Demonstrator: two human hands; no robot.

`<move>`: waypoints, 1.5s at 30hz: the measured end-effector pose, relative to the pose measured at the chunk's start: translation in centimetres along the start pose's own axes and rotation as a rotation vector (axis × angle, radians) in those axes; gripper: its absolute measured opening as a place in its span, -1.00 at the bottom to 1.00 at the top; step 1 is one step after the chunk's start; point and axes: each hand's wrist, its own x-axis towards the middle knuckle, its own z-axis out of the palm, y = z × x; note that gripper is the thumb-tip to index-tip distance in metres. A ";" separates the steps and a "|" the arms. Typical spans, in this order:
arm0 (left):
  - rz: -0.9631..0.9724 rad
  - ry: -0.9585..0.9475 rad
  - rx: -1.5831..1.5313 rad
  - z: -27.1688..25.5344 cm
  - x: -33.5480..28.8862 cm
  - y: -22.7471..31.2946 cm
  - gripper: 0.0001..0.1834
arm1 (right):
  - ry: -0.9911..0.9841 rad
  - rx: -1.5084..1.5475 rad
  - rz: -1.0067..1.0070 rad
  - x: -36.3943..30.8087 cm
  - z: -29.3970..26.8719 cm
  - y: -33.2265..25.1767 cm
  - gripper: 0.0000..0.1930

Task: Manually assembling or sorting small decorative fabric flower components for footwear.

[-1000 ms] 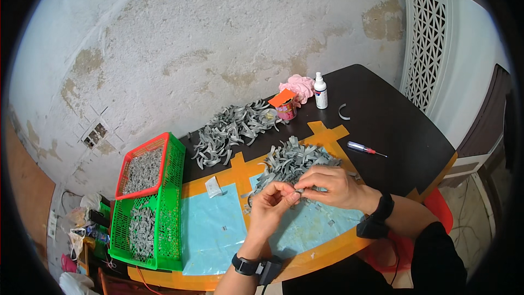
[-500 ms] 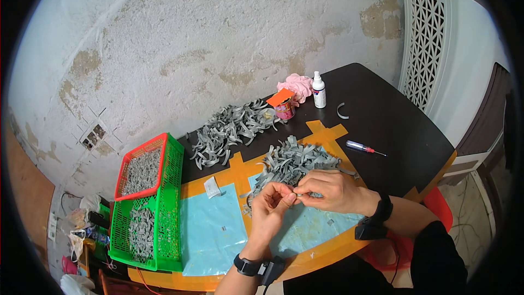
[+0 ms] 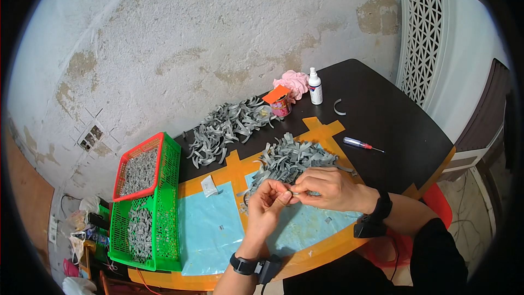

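My left hand (image 3: 266, 206) and my right hand (image 3: 333, 190) meet at the fingertips over the near side of the table. Both are closed in a pinch. Whatever lies between the fingers is too small and too covered to make out. Just beyond them is a heap of short, curved grey strips (image 3: 289, 157), resting partly on a light-blue sheet (image 3: 297, 235). The right hand overlaps the heap's near edge. A tiny grey piece (image 3: 328, 220) lies on the sheet below the right hand.
At left, a green basket (image 3: 170, 186) and a red-rimmed basket (image 3: 161, 164) hold many small grey pieces. A second heap of strips (image 3: 232, 128) lies farther back. Near it stand a tin (image 3: 281, 108), a pink cloth (image 3: 293, 83) and a white spray bottle (image 3: 315, 87). A screwdriver (image 3: 357, 142) lies at right.
The whole view has shifted slightly. My hands stay joined at the fingertips, with the fingers moving only a little.
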 end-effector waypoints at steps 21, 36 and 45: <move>0.048 0.091 0.092 0.2 0.1 0.2 -0.85 | -0.035 0.121 0.089 0.0 -0.2 0.3 -0.84; 0.412 0.566 0.401 -8.5 -1.1 8.2 -0.84 | -0.151 -0.179 0.382 -0.7 -4.1 4.8 -0.91; 0.062 0.828 1.015 -25.3 -11.7 13.9 -0.80 | -0.273 -0.198 0.360 -1.5 -2.1 4.3 -0.89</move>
